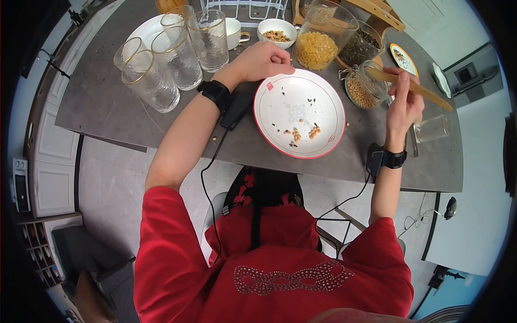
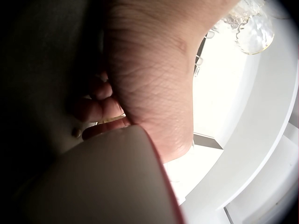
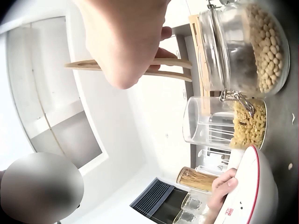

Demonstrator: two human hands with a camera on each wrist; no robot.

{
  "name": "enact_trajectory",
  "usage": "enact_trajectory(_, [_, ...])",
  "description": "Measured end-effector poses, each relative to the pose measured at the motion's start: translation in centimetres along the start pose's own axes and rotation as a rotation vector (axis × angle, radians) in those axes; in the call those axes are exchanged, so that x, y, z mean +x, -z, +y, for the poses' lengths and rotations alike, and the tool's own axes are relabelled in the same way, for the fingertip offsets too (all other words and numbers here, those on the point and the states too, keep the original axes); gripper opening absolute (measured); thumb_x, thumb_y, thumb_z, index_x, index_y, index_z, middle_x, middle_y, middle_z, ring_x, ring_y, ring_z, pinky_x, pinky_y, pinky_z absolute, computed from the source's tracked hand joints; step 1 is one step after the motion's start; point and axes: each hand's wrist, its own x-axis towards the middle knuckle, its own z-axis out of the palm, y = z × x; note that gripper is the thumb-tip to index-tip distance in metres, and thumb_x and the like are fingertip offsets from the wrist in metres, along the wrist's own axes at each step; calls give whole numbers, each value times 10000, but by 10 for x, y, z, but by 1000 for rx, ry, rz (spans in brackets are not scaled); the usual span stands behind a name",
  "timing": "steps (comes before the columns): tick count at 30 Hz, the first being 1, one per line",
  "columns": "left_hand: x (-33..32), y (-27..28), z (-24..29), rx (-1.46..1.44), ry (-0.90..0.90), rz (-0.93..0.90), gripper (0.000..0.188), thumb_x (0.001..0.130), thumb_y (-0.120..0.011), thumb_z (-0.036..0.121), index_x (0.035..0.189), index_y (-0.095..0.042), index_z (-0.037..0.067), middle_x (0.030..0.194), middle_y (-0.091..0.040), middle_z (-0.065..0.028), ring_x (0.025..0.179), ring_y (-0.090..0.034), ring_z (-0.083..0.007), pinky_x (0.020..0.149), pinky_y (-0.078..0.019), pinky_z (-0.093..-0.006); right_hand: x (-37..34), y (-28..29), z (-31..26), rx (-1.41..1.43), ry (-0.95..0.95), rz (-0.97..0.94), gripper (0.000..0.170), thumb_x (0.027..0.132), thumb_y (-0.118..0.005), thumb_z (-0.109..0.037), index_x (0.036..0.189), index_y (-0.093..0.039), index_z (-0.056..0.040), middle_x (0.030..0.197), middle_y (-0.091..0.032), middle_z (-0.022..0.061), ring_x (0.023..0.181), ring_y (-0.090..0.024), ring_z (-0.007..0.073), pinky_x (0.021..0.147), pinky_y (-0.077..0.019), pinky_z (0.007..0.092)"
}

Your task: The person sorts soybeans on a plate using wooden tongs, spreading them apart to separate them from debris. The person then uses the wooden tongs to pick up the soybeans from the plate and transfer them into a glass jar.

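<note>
My left hand grips the far-left rim of a white, red-edged plate. On the plate lie a few small clusters of pale beans and dark specks. In the left wrist view, the plate's underside covers part of the fingers. My right hand holds wooden tongs, their tips at the mouth of a clip-top glass jar. Pale round beans partly fill that jar. Between the tong arms a narrow gap shows in the right wrist view, with nothing in it.
Several gold-rimmed glasses stand at the left. Behind the plate are a small bowl of mixed bits, a pasta jar and a dark-filled jar. A clear glass lies at the right near the table edge.
</note>
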Motion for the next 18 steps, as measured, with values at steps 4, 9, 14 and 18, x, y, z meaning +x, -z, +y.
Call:
enact_trajectory(4, [-1, 3, 0, 17, 8, 17, 185, 892, -743, 198, 829, -713, 27, 657, -597, 44, 626, -497, -26, 576, -378, -235, -12, -11, -15, 181, 126, -437, 229, 1028, -657, -210, 1091, -744, -7, 1012, -759, 83, 817, -654, 124, 721, -508, 253])
enact_trajectory(9, [0, -1, -2, -7, 0, 2, 184, 896, -738, 198, 835, -714, 25, 663, -596, 43, 635, -503, -24, 577, -378, -231, -27, -22, -25, 284, -37, -890, 175, 962, -724, -115, 1103, -748, -14, 1033, -768, 77, 880, -700, 150, 789, -549, 281])
enact_trajectory(14, [-1, 0, -2, -18, -23, -1, 180, 898, -734, 191, 824, -711, 28, 651, -578, 48, 622, -483, -23, 571, -372, -234, -28, -27, -29, 209, -57, -1066, 200, 907, -755, -58, 1092, -749, 20, 1010, -784, 105, 916, -740, 185, 842, -581, 313])
enact_trajectory(18, [-1, 1, 1, 3, 6, 9, 185, 899, -732, 192, 821, -707, 26, 645, -580, 45, 616, -480, -25, 569, -368, -234, -31, -29, -27, 211, -163, -1042, 154, 928, -762, -107, 1062, -771, -30, 1021, -775, 41, 814, -687, 94, 732, -539, 239])
